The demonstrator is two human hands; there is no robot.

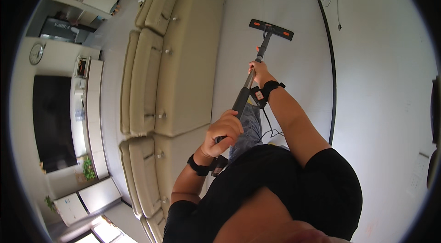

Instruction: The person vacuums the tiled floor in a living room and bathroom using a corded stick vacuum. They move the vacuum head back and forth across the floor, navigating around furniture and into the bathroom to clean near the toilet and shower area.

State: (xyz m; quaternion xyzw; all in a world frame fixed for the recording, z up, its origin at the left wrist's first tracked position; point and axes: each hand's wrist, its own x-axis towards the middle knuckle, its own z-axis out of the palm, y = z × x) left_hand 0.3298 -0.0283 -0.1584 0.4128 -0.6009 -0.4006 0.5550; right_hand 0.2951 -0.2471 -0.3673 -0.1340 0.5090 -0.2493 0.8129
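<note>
A flat mop with a grey pole (242, 97) reaches away from me, its wide black head (271, 30) with orange patches lying on the pale floor (241, 9). Near the pole's close end, my left hand (224, 133) is wrapped round the dark grip. Further down the pole, below its orange clip, my right hand (259, 71) holds the shaft. Both wrists wear black straps with small devices. The pole slants between my body and the mop head, above my patterned trousers.
A long beige leather sofa (189, 53) runs along the left of the floor strip. On the right stands a white wall (372, 88) with a black skirting board (329, 57) and hanging cables (338, 5). A thin black cable (272, 133) hangs beside my legs.
</note>
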